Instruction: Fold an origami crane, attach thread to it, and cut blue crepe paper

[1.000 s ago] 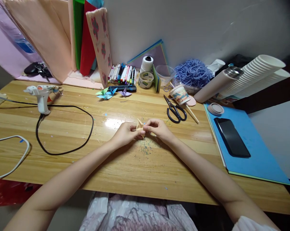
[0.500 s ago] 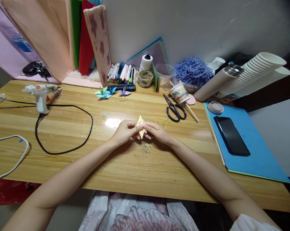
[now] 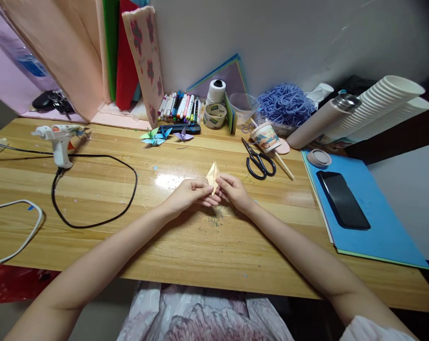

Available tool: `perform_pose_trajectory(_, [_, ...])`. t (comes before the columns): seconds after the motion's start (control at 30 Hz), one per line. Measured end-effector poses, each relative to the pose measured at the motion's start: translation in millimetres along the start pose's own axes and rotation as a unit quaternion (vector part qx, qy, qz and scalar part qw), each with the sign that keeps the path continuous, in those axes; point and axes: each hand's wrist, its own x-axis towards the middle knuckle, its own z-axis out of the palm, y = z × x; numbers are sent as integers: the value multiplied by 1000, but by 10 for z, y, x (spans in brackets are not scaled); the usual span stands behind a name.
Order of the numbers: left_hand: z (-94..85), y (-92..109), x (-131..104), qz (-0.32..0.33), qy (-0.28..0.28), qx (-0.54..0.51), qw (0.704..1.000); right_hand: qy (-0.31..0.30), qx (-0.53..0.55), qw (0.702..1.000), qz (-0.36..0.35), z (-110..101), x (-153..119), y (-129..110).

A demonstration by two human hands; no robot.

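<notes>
Left hand (image 3: 191,195) lies at 8 o'clock of the folded paper (image 3: 213,178), thumb across its lower part, fingers curled beneath, gripping it. Right hand (image 3: 235,193) lies at 4 o'clock, thumb and fingers pinching the paper's right edge. Both forearms angle inward over the worktop (image 3: 186,251). The paper is pale yellow, creased, roughly diamond-shaped, with a narrow point directed to 12 o'clock; scissors (image 3: 263,166) lie at 2 o'clock from it

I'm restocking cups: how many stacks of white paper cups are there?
2: the upper stack beside the flask at the right, and the lower stack just beneath it in the picture. More may be hidden behind them.
</notes>
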Motion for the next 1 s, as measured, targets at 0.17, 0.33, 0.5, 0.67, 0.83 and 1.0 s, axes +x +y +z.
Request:
perform_pose_trajectory(0.17, [-15, -39, 21, 29, 35, 80, 996, 4, -76, 997, -24, 49, -33, -60])
perform_pose_trajectory(0.33, [-62, 39, -38, 117, 70, 349, 927, 21, -84, 995, -41, 66, -23, -66])
perform_pose_trajectory(0.5, [-137, 145, -111, 126, 64, 614, 777, 48, -87, 994, -36, 10, 1, -32])
perform_pose_trajectory(0.67, [-164, 123, -72, 193, 125, 645, 729, 95, -221, 970, -37, -14, -7, 12])
perform_pose_trajectory(0.83, [-167, 77, -43, 248, 114, 594, 757, 99, -353, 924, -110, -15, -25, -17])
perform_pose_trajectory(1.0, [-196, 23, -13, 245, 123, 578, 768, 23, -376, 910, -174, -72, -6, -73])
